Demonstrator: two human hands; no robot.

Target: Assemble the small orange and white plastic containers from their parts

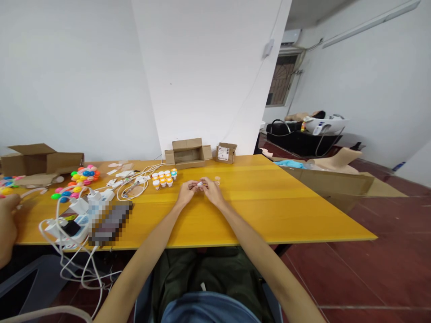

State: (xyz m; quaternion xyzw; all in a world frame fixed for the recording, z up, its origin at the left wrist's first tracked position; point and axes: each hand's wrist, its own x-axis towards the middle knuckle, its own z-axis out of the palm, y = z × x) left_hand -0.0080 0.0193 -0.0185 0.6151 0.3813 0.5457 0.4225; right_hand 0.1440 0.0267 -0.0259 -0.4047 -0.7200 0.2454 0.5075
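My left hand (187, 192) and my right hand (212, 191) meet above the table. The fingertips of both hands are closed around a small white piece (200, 183) with a hint of purple, mostly hidden by the fingers and too small to name. Just beyond my right hand lie small clear round pieces (217, 179), like lids or cups. To the left of my left hand stands a tight group of small white containers (163, 180) with orange bands, one of them teal.
Behind stand an open cardboard box (188, 154) and a smaller labelled box (226, 153). On the left are white cables (133, 190), a power strip (101, 202), a pixelated dark object (112, 223), colourful balls (85, 175) and another person's hand (7, 224).
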